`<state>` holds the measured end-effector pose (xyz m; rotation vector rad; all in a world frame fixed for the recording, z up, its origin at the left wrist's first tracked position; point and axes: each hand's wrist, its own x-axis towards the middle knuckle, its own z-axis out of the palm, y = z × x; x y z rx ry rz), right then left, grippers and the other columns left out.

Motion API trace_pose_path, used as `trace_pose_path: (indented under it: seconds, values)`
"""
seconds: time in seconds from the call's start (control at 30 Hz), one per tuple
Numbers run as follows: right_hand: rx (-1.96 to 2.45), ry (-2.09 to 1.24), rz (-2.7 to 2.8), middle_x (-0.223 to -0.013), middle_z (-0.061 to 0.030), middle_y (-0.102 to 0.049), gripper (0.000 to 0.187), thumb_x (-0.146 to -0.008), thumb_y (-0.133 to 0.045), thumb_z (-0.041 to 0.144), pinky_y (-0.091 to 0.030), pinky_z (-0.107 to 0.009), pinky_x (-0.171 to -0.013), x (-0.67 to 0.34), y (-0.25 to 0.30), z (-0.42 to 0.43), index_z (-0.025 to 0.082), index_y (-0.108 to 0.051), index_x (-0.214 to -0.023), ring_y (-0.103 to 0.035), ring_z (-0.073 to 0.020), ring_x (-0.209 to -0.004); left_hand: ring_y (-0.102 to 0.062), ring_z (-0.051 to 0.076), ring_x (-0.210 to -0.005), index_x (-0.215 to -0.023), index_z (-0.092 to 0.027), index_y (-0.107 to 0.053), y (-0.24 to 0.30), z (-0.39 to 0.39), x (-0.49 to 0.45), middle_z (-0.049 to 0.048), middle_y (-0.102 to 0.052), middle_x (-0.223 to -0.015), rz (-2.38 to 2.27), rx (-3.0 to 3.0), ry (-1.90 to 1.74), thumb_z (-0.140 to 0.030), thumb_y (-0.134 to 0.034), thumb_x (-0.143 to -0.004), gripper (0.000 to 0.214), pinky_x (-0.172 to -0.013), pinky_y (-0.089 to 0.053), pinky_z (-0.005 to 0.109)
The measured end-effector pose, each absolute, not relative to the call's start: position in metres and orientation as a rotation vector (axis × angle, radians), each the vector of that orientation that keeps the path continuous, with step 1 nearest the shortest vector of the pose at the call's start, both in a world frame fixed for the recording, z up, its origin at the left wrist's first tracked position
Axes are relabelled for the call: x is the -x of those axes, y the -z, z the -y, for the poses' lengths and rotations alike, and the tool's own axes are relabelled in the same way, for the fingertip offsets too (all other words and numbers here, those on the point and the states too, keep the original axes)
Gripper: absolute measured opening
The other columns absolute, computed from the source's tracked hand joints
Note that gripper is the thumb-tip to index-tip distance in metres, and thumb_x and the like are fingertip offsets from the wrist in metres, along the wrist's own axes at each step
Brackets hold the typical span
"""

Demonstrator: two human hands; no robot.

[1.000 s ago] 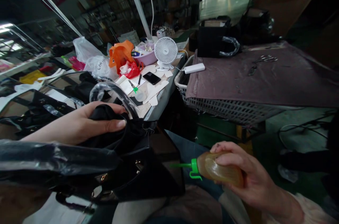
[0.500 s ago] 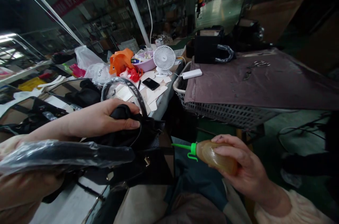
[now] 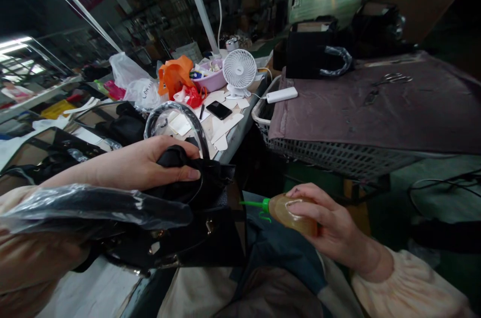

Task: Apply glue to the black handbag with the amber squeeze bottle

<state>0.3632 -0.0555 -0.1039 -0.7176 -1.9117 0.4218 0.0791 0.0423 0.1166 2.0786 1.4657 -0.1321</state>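
A black handbag [image 3: 221, 238] with gold-coloured fittings rests on my lap against the table edge. My left hand [image 3: 165, 165] is closed around the bunched black cloth at the bag's opening. One plastic-wrapped handle [image 3: 101, 208] lies over my left forearm; the other wrapped handle [image 3: 201, 132] stands up behind the hand. My right hand [image 3: 326, 213] grips a squeeze bottle [image 3: 287, 213] of yellowish-brown liquid, held sideways. Its thin green nozzle [image 3: 251, 203] points left at the bag's side edge; whether the tip touches is hard to tell.
On the table are a white fan [image 3: 239, 70], a phone [image 3: 219, 110], an orange bag [image 3: 176, 75] and a lilac basin [image 3: 210, 80]. To the right, a brown cloth [image 3: 356, 112] covers a plastic basket [image 3: 330, 155], with scissors [image 3: 396, 78] and a power bank [image 3: 281, 94] on it.
My right hand has moved left with the squeeze bottle, bringing the nozzle closer to the bag's edge. My left hand keeps its hold. The camera view has shifted slightly.
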Motion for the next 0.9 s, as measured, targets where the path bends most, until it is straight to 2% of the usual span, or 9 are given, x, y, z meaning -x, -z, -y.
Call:
trace_pose_path:
  seconds: [0.33,0.53,0.73,0.9]
  values:
    - [0.723,-0.478,1.900,-0.120,-0.0083,-0.052,0.041,-0.083,-0.067,0.008,-0.051,-0.032,-0.093,-0.359,0.107,0.063,0.022,-0.054,-0.119,-0.055,-0.0205,-0.110,-0.061,0.016,-0.061,-0.082,-0.021,-0.067,-0.114,-0.042,-0.075,-0.0036,-0.065,-0.068,-1.437,-2.048,0.091,-0.054,-0.062,-0.067,0.037,-0.055,-0.051,0.023]
    - [0.744,-0.433,1.891,-0.120,-0.0087,-0.052,0.040,-0.083,-0.063,0.007,-0.051,-0.035,-0.093,-0.358,0.108,0.057,0.023,-0.054,-0.119,-0.054,-0.0215,-0.111,-0.065,0.019,-0.068,-0.090,-0.021,-0.068,-0.113,-0.041,-0.076,-0.0022,-0.069,-0.075,-1.568,-2.044,0.091,-0.057,-0.063,-0.060,0.047,-0.062,-0.054,0.027]
    - [0.783,-0.487,1.932,-0.115,-0.0083,-0.057,0.039,-0.083,-0.062,0.007,-0.053,-0.037,-0.089,-0.352,0.129,0.065,0.024,-0.055,-0.117,-0.057,-0.0224,-0.107,-0.058,0.016,-0.059,-0.082,-0.020,-0.068,-0.112,-0.041,-0.074,-0.0038,-0.062,-0.065,-1.416,-2.056,0.112,-0.052,-0.061,-0.071,0.035,-0.054,-0.049,0.023]
    - [0.772,-0.470,1.850,-0.116,-0.0079,-0.055,0.038,-0.083,-0.065,0.011,-0.055,-0.036,-0.088,-0.353,0.115,0.064,0.025,-0.056,-0.117,-0.059,-0.0221,-0.107,-0.059,0.017,-0.061,-0.083,-0.020,-0.069,-0.112,-0.043,-0.076,-0.0025,-0.063,-0.067,-1.429,-2.068,0.131,-0.052,-0.061,-0.072,0.035,-0.055,-0.049,0.025]
